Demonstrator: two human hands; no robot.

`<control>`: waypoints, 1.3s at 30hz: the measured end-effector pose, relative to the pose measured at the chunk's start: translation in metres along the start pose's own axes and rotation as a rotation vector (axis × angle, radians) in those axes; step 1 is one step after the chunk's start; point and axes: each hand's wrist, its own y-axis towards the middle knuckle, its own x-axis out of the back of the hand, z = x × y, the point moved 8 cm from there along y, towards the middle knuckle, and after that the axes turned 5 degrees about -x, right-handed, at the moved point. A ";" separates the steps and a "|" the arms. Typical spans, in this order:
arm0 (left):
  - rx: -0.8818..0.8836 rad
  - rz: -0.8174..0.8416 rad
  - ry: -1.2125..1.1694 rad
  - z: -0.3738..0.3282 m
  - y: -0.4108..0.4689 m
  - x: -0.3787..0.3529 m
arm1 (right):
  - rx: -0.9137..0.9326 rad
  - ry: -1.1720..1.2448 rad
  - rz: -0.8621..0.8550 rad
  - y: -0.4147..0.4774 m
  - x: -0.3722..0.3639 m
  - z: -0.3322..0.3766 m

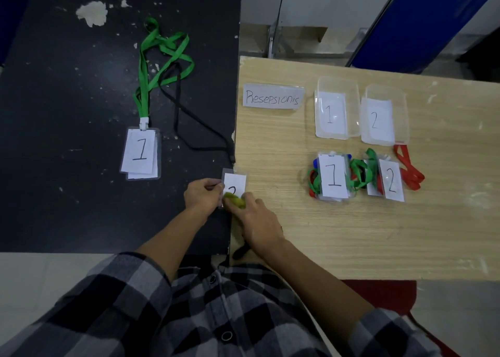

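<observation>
black table [67,86], chipped: flat clear badge 1 [140,153] on a green ribbon lanyard [143,86]. badge 2 [235,180] lies across the seam with the wood-grain table [351,234]; clear plastic sleeve, white paper card. left hand [203,197] pinches its left edge. right hand [257,221], fingers curled, holds a blurred yellow-green wad [235,201] against its lower half.

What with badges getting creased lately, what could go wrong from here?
The badge marked 2 straddles the seam between the black table and wooden table, so the yellow-green wad in the right hand might crease it. The left hand pinches only its edge; it could slip. The black lanyard lies loose nearby and might snag.
</observation>
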 end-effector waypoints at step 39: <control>0.018 0.167 -0.059 0.002 -0.002 -0.003 | -0.058 0.076 -0.032 0.032 0.009 -0.003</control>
